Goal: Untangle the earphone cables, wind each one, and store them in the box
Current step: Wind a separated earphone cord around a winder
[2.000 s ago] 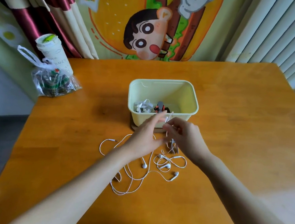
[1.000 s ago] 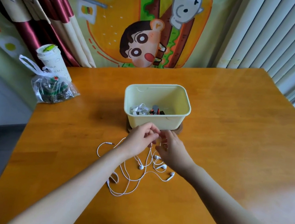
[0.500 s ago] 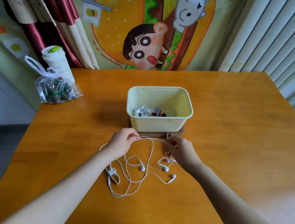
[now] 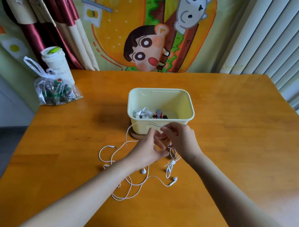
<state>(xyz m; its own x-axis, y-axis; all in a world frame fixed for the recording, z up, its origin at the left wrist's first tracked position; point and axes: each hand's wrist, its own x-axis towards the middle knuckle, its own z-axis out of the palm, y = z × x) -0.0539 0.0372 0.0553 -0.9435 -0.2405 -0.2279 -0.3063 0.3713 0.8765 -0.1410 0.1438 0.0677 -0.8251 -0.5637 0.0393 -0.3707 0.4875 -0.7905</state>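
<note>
Table: orange wood, box mid | curtains L | blinds R

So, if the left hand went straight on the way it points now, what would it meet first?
Probably the right hand, whose fingers pinch the white earphone cable just ahead of the left hand. Behind them stands the near wall of the cream box; depth is unclear.

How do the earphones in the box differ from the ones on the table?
The stored earphones lie bunched inside the box; the loose earphones sprawl in open loops across the table. No hand touches the stored earphones, while the left hand and right hand both grip the loose earphones' cable. Both are white.
</note>
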